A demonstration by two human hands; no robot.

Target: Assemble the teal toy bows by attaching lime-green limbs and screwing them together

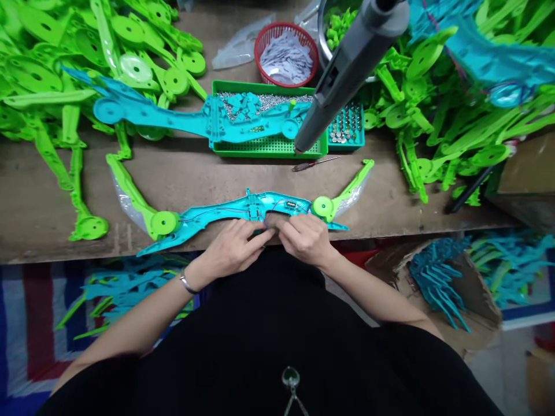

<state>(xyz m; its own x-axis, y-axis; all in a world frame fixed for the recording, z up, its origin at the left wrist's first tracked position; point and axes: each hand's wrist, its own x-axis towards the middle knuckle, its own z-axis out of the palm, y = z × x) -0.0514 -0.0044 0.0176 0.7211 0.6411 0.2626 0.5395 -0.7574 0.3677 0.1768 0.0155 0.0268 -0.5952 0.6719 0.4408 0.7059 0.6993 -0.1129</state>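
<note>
A blue plastic toy bow half (217,212) lies hollow side up at the table's front edge, with a green limb attached at either end. Thin red and blue wires (272,205) run along its inside, past a small coil spring (291,204). My left hand (234,245) and my right hand (306,238) meet at the middle of its near edge. Fingers of both are pinched together where the wires come down. Whatever lies between the fingertips is hidden.
Behind it, another blue bow half (173,122) rests across a green tray (269,151) of screws. A screwdriver (310,166) lies nearby, under a hanging grey power tool (347,75). Green limbs (39,69) are heaped at both sides. A red basket (259,58) stands behind.
</note>
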